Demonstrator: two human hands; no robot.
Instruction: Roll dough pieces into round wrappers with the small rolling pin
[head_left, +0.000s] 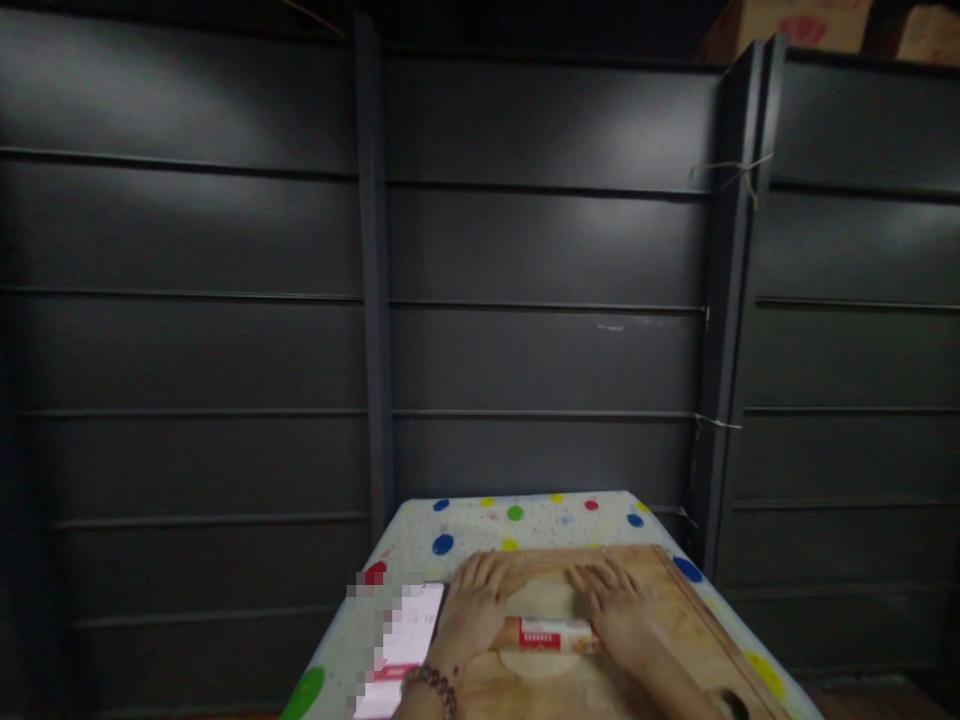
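Note:
A wooden rolling pin with a red and white label lies crosswise on a pale, flat round of dough. The dough rests on a wooden board. My left hand is laid flat over the pin's left end, fingers stretched forward, with a beaded bracelet on the wrist. Over the other end lies my right hand, its fingers extended and slightly spread. Both palms hide the ends of the pin.
Left of the board lies a phone with a lit screen, partly pixelated. A polka-dot cloth covers the table. Dark metal panels stand directly behind it. Cardboard boxes sit at the top right.

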